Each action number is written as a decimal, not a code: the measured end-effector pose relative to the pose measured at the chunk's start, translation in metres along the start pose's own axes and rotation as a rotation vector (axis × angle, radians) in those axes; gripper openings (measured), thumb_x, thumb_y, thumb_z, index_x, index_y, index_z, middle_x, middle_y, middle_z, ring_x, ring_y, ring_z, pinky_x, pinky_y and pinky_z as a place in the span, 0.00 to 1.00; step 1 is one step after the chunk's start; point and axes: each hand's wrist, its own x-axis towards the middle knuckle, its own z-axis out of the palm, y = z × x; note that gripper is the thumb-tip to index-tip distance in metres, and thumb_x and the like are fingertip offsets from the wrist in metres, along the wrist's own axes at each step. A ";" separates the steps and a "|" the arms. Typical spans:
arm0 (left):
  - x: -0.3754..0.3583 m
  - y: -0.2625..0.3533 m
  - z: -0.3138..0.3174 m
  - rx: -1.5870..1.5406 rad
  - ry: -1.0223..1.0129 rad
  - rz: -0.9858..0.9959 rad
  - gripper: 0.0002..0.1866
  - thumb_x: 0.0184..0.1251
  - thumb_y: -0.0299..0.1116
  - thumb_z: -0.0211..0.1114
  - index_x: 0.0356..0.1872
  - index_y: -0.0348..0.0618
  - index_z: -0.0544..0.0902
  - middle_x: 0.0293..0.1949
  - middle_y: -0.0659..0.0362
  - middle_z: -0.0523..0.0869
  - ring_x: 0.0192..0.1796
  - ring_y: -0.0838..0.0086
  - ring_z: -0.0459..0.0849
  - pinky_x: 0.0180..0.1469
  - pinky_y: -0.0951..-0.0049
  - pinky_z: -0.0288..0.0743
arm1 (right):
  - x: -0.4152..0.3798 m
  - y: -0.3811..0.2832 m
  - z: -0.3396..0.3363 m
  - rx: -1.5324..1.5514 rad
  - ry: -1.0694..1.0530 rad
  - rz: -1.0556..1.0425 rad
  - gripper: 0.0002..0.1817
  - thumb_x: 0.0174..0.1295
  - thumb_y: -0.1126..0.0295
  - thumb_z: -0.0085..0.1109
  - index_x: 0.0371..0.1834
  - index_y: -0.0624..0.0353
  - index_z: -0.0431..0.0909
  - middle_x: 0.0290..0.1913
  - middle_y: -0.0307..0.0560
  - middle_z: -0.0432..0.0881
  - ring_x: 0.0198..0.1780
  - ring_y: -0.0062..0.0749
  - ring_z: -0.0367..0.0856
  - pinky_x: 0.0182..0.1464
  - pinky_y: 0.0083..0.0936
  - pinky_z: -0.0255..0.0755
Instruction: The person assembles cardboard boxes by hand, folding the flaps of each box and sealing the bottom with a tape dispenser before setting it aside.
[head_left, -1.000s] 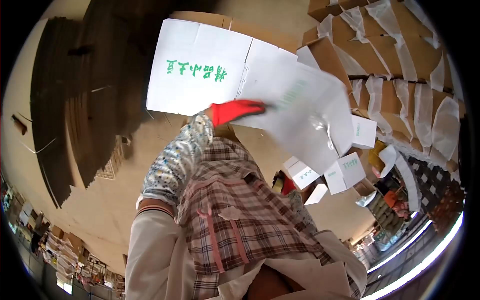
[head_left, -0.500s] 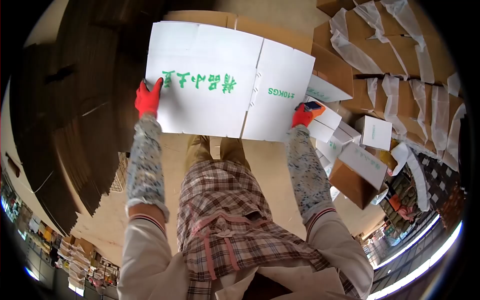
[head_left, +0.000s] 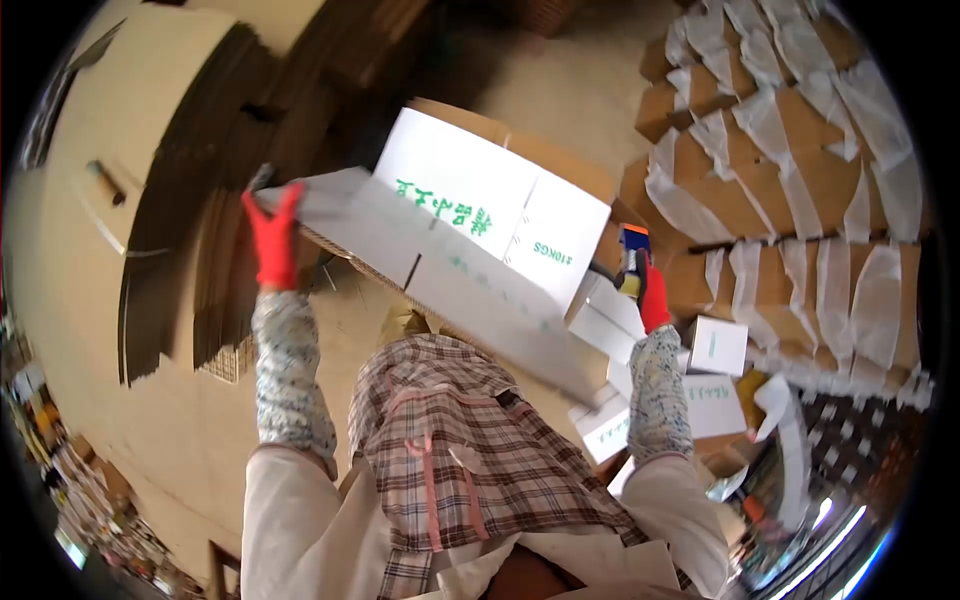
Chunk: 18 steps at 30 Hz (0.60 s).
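A white carton (head_left: 465, 175) with green writing lies partly folded in front of me, its brown flaps along the far edge. One large panel (head_left: 450, 270) is tilted and blurred, swung out toward my body. My left hand (head_left: 275, 235), in a red glove, grips the left corner of that panel between thumb and fingers. My right hand (head_left: 650, 290), also in a red glove, is wrapped round an orange and blue tape dispenser (head_left: 634, 245) to the right of the carton and apart from it.
Flattened cardboard (head_left: 190, 200) is stacked upright at the left. Several small white boxes (head_left: 718, 346) stand at the right on the floor. Behind them are rows of open brown cartons (head_left: 690, 190) with white plastic liners. A wire basket (head_left: 228, 362) is at the lower left.
The carton has opened out, with its near panel now separated and tilted toward me. My right hand has moved off the carton's edge to the right with the dispenser. The view has shifted.
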 end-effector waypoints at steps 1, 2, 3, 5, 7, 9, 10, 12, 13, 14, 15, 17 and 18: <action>0.011 -0.026 0.002 -0.056 -0.016 0.003 0.26 0.59 0.36 0.69 0.58 0.47 0.70 0.53 0.58 0.76 0.55 0.74 0.72 0.54 0.74 0.67 | 0.002 -0.077 0.019 -0.291 -0.019 -0.111 0.23 0.71 0.52 0.44 0.47 0.64 0.76 0.33 0.42 0.79 0.32 0.26 0.78 0.36 0.24 0.73; 0.024 -0.034 0.011 -0.113 -0.018 0.042 0.27 0.58 0.33 0.70 0.58 0.46 0.70 0.52 0.59 0.77 0.52 0.75 0.74 0.52 0.76 0.69 | -0.008 -0.167 0.043 -0.298 -0.268 0.185 0.26 0.67 0.61 0.51 0.66 0.60 0.62 0.41 0.55 0.79 0.39 0.43 0.80 0.41 0.31 0.74; 0.029 -0.018 0.029 -0.215 -0.007 0.007 0.26 0.58 0.35 0.70 0.57 0.46 0.71 0.50 0.59 0.77 0.50 0.76 0.74 0.50 0.75 0.69 | -0.029 -0.204 0.066 -0.328 -0.397 0.060 0.33 0.60 0.53 0.59 0.64 0.61 0.64 0.44 0.56 0.79 0.42 0.43 0.80 0.42 0.32 0.74; 0.036 0.012 0.055 -0.229 -0.097 -0.143 0.28 0.56 0.39 0.72 0.56 0.43 0.71 0.47 0.59 0.77 0.48 0.75 0.74 0.49 0.74 0.69 | -0.073 -0.268 0.112 -0.685 -0.513 -0.458 0.46 0.43 0.48 0.74 0.59 0.68 0.64 0.45 0.52 0.76 0.52 0.38 0.74 0.54 0.32 0.67; 0.041 0.005 0.072 -0.156 -0.151 0.024 0.32 0.57 0.40 0.72 0.59 0.42 0.68 0.49 0.59 0.75 0.51 0.73 0.73 0.54 0.73 0.67 | -0.101 -0.276 0.138 -0.804 -0.675 -0.443 0.55 0.41 0.46 0.75 0.65 0.68 0.54 0.51 0.54 0.72 0.55 0.38 0.71 0.59 0.27 0.62; 0.048 0.009 0.076 -0.344 -0.265 -0.102 0.38 0.57 0.42 0.71 0.65 0.42 0.62 0.56 0.57 0.72 0.58 0.73 0.70 0.61 0.72 0.63 | -0.096 -0.262 0.139 -0.808 -0.749 -0.177 0.63 0.38 0.44 0.75 0.70 0.69 0.45 0.57 0.55 0.68 0.58 0.38 0.68 0.65 0.22 0.58; 0.047 -0.007 0.070 -0.491 -0.342 -0.228 0.42 0.57 0.43 0.71 0.68 0.42 0.59 0.59 0.57 0.70 0.62 0.72 0.68 0.64 0.72 0.60 | -0.087 -0.266 0.132 -0.628 -0.698 -0.210 0.64 0.41 0.47 0.74 0.72 0.66 0.42 0.59 0.57 0.68 0.59 0.39 0.68 0.65 0.23 0.57; 0.045 -0.026 0.059 -0.402 -0.355 -0.127 0.46 0.56 0.43 0.71 0.71 0.40 0.54 0.62 0.54 0.68 0.65 0.73 0.66 0.67 0.72 0.59 | -0.062 -0.229 0.095 -0.470 -0.758 0.080 0.62 0.46 0.50 0.71 0.75 0.60 0.35 0.65 0.59 0.64 0.62 0.42 0.68 0.63 0.28 0.63; 0.043 -0.026 0.051 -0.439 -0.438 -0.172 0.45 0.56 0.41 0.71 0.71 0.40 0.54 0.61 0.54 0.69 0.63 0.72 0.68 0.65 0.72 0.62 | -0.056 -0.244 0.082 -0.482 -0.608 0.216 0.50 0.48 0.52 0.70 0.68 0.61 0.50 0.61 0.57 0.69 0.60 0.44 0.70 0.57 0.31 0.68; 0.039 -0.029 0.044 -0.474 -0.523 -0.227 0.45 0.56 0.40 0.71 0.70 0.39 0.54 0.60 0.53 0.70 0.61 0.70 0.70 0.63 0.72 0.65 | -0.050 -0.260 0.068 -0.471 -0.445 0.345 0.39 0.49 0.54 0.68 0.62 0.63 0.66 0.58 0.55 0.74 0.57 0.46 0.73 0.52 0.34 0.73; 0.031 -0.031 0.040 -0.470 -0.537 -0.241 0.45 0.56 0.40 0.71 0.70 0.39 0.54 0.60 0.53 0.70 0.61 0.70 0.70 0.63 0.72 0.65 | -0.055 -0.255 0.071 -0.619 -0.186 0.153 0.35 0.49 0.54 0.68 0.56 0.65 0.69 0.52 0.55 0.76 0.53 0.47 0.74 0.49 0.36 0.72; 0.013 -0.028 0.035 -0.307 -0.440 -0.182 0.43 0.56 0.37 0.71 0.69 0.39 0.56 0.57 0.52 0.73 0.55 0.70 0.74 0.57 0.73 0.70 | -0.070 -0.230 0.079 -0.880 0.151 -0.223 0.31 0.49 0.53 0.68 0.48 0.66 0.73 0.43 0.57 0.78 0.45 0.51 0.76 0.44 0.39 0.71; -0.003 -0.011 0.026 -0.245 -0.371 -0.262 0.40 0.56 0.34 0.69 0.67 0.40 0.58 0.54 0.53 0.74 0.54 0.72 0.73 0.56 0.73 0.69 | -0.077 -0.216 0.083 -0.991 0.230 -0.412 0.30 0.49 0.52 0.68 0.46 0.66 0.74 0.39 0.58 0.78 0.40 0.53 0.76 0.41 0.40 0.71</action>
